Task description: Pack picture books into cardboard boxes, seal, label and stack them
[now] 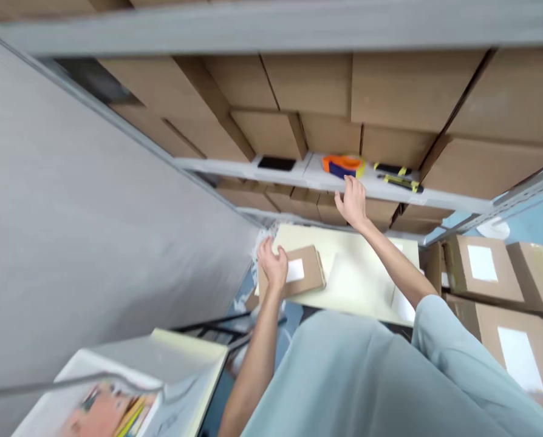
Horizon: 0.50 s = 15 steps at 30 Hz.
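Note:
A small flat cardboard box with a white label lies at the left end of the cream tabletop. My left hand is on its left end, with the fingers curled over the far edge and the thumb apart. My right hand is raised over the back of the table, at the front edge of the shelf. Its fingers are apart and hold nothing. Just beyond the fingertips lies an orange and blue tape dispenser. Two black and yellow cutters lie right of it.
Cardboard boxes fill the grey shelving, whose beam crosses overhead. A black flat item lies on the shelf. Labelled cartons stand at right. A wall runs along the left, with an open white box below.

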Motion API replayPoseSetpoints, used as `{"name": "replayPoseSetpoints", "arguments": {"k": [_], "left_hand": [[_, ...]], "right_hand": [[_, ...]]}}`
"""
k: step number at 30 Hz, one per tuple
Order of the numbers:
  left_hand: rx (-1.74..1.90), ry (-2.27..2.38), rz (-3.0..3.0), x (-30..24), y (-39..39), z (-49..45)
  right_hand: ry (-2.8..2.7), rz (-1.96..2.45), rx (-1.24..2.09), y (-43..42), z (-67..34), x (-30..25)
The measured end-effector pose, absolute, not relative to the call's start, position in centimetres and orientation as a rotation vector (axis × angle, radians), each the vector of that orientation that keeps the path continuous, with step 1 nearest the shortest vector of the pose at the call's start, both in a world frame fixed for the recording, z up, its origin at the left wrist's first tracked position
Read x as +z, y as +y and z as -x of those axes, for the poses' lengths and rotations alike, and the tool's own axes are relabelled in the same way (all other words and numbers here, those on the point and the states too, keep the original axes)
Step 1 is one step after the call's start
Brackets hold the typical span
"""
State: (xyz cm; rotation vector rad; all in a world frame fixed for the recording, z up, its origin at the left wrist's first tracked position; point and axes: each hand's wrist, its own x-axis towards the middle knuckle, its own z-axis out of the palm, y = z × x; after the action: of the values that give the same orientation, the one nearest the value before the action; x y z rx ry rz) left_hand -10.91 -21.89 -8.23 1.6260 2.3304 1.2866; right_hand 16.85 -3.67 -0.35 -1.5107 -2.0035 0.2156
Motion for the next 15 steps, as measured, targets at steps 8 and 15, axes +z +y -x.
{"name": "replayPoseSetpoints", "arguments": {"k": [8, 15], "left_hand": [[0.523, 2.559, -1.206, -17.1, -33.4, 10.4], [0.283, 2.391, -1.354, -18.1, -33.2, 8.5]], "right_hand": [[-1.821, 1.797, 1.702, -28.2, -14.0, -15.2], [-1.645, 1.579, 1.823, -30.0, -11.1, -17.6]]}}
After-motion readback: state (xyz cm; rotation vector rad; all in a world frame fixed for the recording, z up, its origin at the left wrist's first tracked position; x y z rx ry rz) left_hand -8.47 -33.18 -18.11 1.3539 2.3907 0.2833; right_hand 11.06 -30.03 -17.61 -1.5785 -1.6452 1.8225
